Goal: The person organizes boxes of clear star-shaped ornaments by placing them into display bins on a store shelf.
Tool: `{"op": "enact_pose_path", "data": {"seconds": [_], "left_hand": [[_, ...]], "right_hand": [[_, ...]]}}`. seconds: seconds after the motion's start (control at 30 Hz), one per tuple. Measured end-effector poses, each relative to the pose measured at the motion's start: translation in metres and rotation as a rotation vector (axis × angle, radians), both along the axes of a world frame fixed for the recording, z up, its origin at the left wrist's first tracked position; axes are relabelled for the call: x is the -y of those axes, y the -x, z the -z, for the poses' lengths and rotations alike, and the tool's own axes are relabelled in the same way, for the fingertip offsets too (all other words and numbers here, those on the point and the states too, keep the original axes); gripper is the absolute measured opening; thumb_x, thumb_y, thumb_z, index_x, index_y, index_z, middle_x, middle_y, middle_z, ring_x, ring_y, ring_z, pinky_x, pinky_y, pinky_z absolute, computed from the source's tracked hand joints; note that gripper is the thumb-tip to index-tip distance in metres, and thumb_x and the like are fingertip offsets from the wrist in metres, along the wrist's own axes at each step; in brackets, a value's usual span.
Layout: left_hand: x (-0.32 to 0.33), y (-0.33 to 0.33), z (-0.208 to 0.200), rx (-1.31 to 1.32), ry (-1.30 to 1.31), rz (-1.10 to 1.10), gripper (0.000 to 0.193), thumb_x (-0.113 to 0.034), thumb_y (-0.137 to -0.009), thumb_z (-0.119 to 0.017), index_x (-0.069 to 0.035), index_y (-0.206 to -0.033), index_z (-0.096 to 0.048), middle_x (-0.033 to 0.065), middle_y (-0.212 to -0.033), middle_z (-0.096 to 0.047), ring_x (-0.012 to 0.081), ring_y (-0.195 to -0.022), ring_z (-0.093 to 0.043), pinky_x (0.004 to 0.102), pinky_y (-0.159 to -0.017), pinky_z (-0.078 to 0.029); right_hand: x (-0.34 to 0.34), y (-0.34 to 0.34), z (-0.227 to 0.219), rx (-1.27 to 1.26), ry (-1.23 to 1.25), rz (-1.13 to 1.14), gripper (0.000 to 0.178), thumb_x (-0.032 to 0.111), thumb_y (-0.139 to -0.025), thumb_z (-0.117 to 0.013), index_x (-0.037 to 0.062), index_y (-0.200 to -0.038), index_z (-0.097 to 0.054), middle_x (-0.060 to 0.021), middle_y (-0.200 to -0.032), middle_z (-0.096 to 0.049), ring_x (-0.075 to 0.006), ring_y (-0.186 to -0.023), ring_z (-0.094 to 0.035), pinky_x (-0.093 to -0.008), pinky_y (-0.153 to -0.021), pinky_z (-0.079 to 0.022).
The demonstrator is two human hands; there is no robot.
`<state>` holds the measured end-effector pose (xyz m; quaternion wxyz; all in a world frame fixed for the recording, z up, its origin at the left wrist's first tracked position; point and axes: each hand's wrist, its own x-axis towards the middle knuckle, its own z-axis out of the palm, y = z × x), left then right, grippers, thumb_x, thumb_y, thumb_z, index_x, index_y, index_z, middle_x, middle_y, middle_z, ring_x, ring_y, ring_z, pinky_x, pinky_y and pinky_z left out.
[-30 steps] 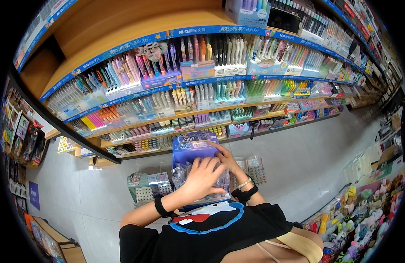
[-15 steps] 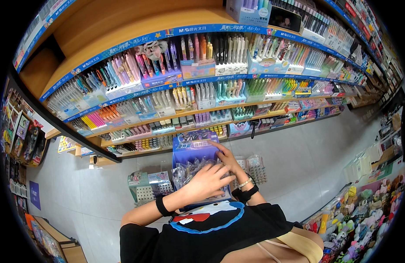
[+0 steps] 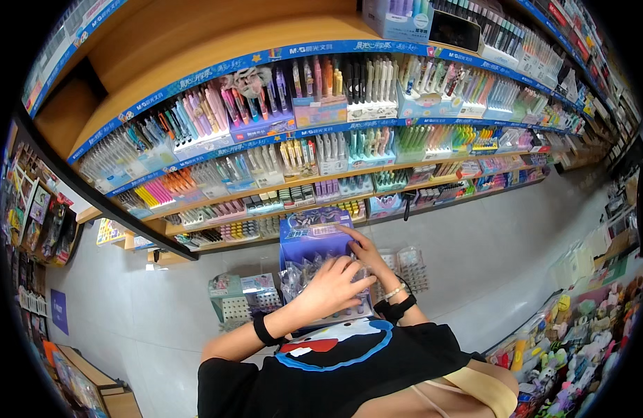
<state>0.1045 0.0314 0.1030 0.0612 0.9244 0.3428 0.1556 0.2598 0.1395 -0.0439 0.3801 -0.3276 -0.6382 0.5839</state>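
A purple cardboard display box point(image 3: 309, 244) with a raised back card stands in front of my chest. Clear-wrapped small items point(image 3: 293, 277) crowd its inside, and I cannot make out their kind. Over them hovers or rests my left hand point(image 3: 330, 287), its fingers bent and apart, with nothing plainly held. My right hand point(image 3: 366, 253) grips the right edge of the box's back card, index finger stretched along it. The left hand hides part of the box's contents. Small round dark items show in the front part of the box below that hand.
Shelves of pens point(image 3: 373, 87) run across ahead. On the grey floor point(image 3: 467, 237), a green-and-white display box point(image 3: 231, 298) stands left of the purple box, and a clear-packed rack point(image 3: 410, 268) right. Plush toys point(image 3: 579, 348) fill the lower right. A bin-like stand point(image 3: 95, 383) is lower left.
The view has shifted slightly, moving everything a little rightward and down. My left hand's fingers have drawn in closer over the wrapped items. The right hand stays on the box.
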Motion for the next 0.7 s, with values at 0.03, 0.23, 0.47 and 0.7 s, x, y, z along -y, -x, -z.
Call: {"op": "enact_pose_path", "data": {"seconds": [0.03, 0.23, 0.47, 0.7], "left_hand": [[0.0004, -0.0002, 0.0015, 0.008, -0.002, 0.002, 0.057, -0.03, -0.073, -0.073, -0.019, -0.125, -0.052, 0.0094, -0.114, -0.049, 0.0298, -0.108, -0.046, 0.0432, -0.089, -0.041], [0.0044, -0.0031, 0.0038, 0.007, 0.024, -0.005, 0.059, -0.031, -0.073, -0.073, -0.02, -0.127, -0.051, 0.0101, -0.116, -0.048, 0.0305, -0.111, -0.045, 0.0464, -0.091, -0.039], [0.0077, -0.0043, 0.0057, -0.01, 0.068, 0.006, 0.062, -0.031, -0.075, -0.072, -0.019, -0.13, -0.048, 0.013, -0.131, -0.045, 0.0328, -0.124, -0.042, 0.0521, -0.101, -0.034], [0.0083, -0.0029, 0.007, -0.006, 0.053, 0.013, 0.059, -0.032, -0.077, -0.07, -0.019, -0.131, -0.048, 0.0133, -0.132, -0.046, 0.0309, -0.122, -0.045, 0.0517, -0.1, -0.035]], "right_hand": [[0.0006, -0.0005, -0.0018, 0.015, -0.012, 0.002, 0.046, -0.002, -0.09, -0.04, 0.0056, -0.135, -0.049, -0.0104, -0.14, -0.047, -0.0233, -0.131, -0.042, -0.033, -0.109, -0.03], [0.0039, -0.0022, -0.0054, 0.016, -0.021, 0.004, 0.046, -0.001, -0.091, -0.04, 0.0059, -0.135, -0.048, -0.0102, -0.14, -0.047, -0.0241, -0.131, -0.041, -0.0338, -0.109, -0.03], [0.0065, -0.0025, -0.0063, -0.011, -0.033, -0.007, 0.042, 0.003, -0.095, -0.04, 0.0061, -0.136, -0.047, -0.0095, -0.14, -0.047, -0.0233, -0.131, -0.041, -0.0341, -0.109, -0.03], [0.0097, -0.0013, -0.0079, 0.002, -0.016, 0.006, 0.043, 0.002, -0.094, -0.04, 0.0062, -0.136, -0.047, -0.0093, -0.14, -0.047, -0.0221, -0.131, -0.041, -0.0327, -0.109, -0.03]]}}
